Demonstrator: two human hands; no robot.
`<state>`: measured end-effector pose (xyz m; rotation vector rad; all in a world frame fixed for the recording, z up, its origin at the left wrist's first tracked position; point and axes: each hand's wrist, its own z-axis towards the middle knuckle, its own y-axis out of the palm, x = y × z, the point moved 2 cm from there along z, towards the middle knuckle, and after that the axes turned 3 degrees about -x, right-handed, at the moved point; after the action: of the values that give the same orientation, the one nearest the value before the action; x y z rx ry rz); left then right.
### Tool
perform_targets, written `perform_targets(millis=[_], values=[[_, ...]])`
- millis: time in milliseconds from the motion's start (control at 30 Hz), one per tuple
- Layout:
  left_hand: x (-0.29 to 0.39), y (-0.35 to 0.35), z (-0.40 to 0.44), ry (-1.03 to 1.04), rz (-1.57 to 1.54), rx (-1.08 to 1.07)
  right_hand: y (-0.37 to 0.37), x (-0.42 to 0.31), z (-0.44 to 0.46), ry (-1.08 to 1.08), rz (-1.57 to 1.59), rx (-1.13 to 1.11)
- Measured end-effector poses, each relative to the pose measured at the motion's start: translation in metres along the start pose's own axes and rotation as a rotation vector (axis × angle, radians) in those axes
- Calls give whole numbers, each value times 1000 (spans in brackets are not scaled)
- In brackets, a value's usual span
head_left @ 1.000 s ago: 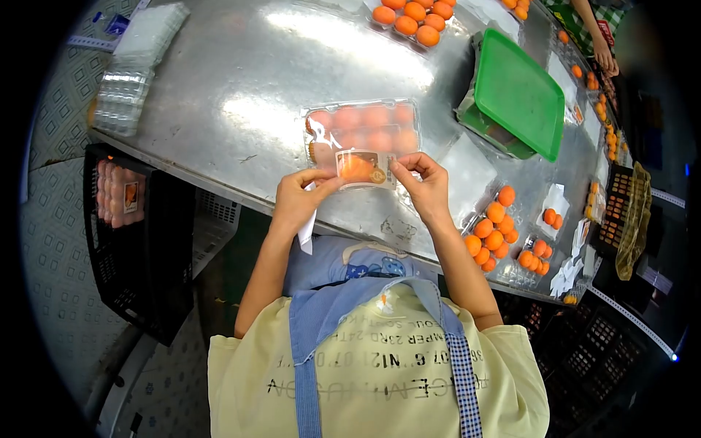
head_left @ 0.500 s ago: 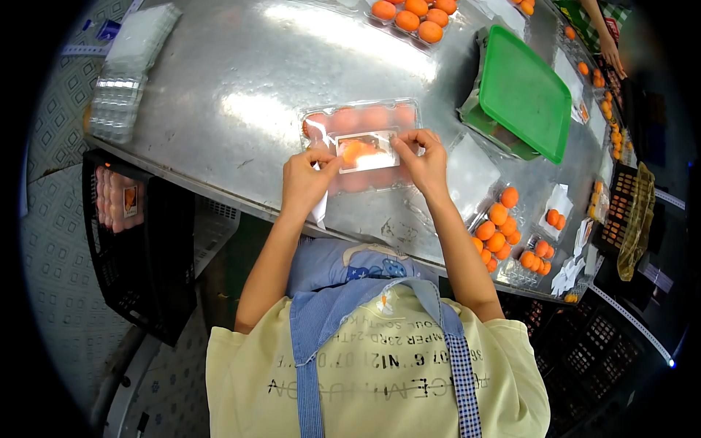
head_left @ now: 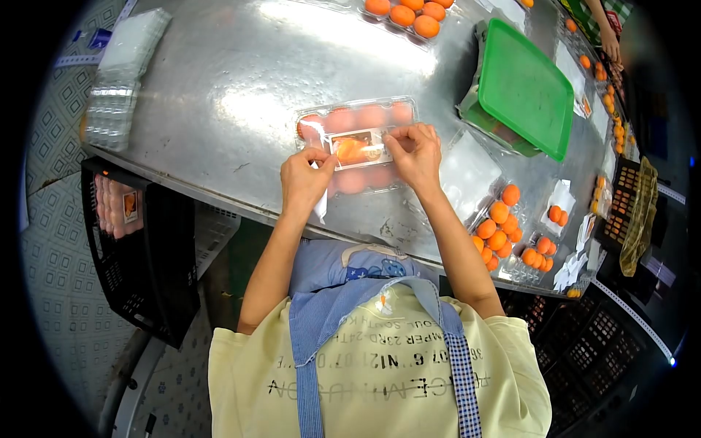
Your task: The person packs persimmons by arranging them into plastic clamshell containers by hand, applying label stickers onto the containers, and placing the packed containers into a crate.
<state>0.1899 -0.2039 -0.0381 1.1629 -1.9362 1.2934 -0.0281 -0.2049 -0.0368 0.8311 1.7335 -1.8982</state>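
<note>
A clear plastic carton (head_left: 371, 115) of orange-pink eggs lies closed on the metal table. On the middle of its lid is a rectangular picture label (head_left: 358, 150). My left hand (head_left: 305, 179) pinches the label's left edge, with a piece of white paper (head_left: 321, 204) hanging beneath its fingers. At the label's right edge, my right hand (head_left: 416, 155) grips it between thumb and fingertips. Both hands rest over the carton's near half.
A green-lidded box (head_left: 526, 87) stands right of the carton. Open egg trays (head_left: 498, 230) lie at the right edge and far side (head_left: 412, 14). Empty cartons (head_left: 120, 80) are stacked left, above a black crate (head_left: 146, 255). Another person's hand (head_left: 610, 45) shows far right.
The label has moved from the carton's near edge to the middle of its lid, with both hands still at its ends. The view has shifted slightly.
</note>
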Motion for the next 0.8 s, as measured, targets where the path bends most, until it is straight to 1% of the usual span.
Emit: perform_targets(millis=[233, 433, 533, 633, 733, 800], values=[[4, -1, 0, 9, 20, 2, 1, -1, -2, -45, -31, 25], [4, 0, 2, 27, 121, 1, 2, -2, -3, -71, -59, 35], [1, 0, 5, 31, 166, -12, 4, -2, -6, -28, -102, 83], [1, -6, 1, 24, 307, 8, 8, 5, -1, -1, -2, 233], [3, -18, -10, 59, 312, 120, 4, -1, 1, -116, -185, 291], [4, -16, -17, 74, -140, 109, 0, -19, -7, -219, 47, 149]])
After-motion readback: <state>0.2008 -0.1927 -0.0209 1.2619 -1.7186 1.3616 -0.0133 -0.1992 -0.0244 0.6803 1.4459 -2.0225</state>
